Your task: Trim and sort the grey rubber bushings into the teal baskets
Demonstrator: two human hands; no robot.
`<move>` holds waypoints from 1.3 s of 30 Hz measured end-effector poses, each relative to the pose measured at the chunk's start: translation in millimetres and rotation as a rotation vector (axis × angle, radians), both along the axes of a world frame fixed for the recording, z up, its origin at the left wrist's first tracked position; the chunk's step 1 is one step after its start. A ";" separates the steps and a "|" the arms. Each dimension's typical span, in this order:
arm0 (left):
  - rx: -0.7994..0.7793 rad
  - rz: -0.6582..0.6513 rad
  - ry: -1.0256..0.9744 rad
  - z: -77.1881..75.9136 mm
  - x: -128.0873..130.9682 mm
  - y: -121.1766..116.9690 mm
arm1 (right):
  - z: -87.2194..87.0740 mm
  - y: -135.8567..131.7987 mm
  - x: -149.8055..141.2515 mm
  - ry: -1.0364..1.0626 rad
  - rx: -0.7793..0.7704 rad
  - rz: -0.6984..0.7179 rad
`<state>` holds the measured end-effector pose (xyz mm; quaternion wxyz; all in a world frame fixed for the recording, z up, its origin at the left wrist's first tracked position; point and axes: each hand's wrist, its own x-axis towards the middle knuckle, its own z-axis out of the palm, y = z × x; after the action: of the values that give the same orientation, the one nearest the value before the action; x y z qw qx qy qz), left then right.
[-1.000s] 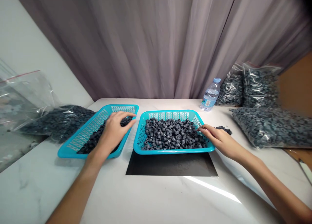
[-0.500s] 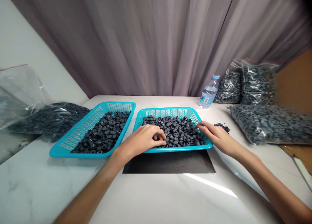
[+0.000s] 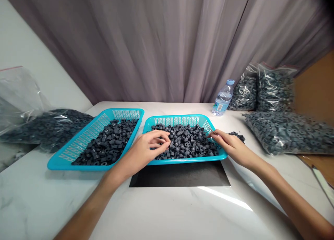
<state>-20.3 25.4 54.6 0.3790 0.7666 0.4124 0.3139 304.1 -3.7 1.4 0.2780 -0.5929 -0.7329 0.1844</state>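
Note:
In front of me, a turquoise basket (image 3: 182, 161) holds many small dark grey ring-like plastic pieces (image 3: 186, 139). My left hand (image 3: 150, 146) hovers over its left front part, fingers curled and thumb tip close to the index tip. Whatever is pinched there, if anything, is too small to make out. At the basket's right rim, my right hand (image 3: 232, 144) is closed, with a thin dark object (image 3: 214, 132) showing between thumb and index finger. Its kind cannot be told. Left of this basket stands a second turquoise basket (image 3: 78, 132) with similar pieces (image 3: 109, 142).
A dark flat sheet (image 3: 180, 175) lies partly under the front basket. Behind my right hand are a small heap of pieces (image 3: 237, 135) and a water bottle (image 3: 222, 98). Filled clear bags stand and lie at the right (image 3: 289, 132) and left (image 3: 65, 123). A curtain (image 3: 151, 45) hangs behind.
My left hand has lifted from the pieces and moved a little left, its thumb and index drawing closer together. My right hand stays at the basket's right rim.

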 end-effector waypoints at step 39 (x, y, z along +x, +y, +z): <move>0.365 0.139 0.255 5.3 -11.9 -2.0 | -1.8 -1.0 0.1 0.015 -0.028 0.015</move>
<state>-32.2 23.3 60.0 0.1565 0.8256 0.4453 0.3093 304.2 -4.7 -0.4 0.2738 -0.5897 -0.7326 0.2014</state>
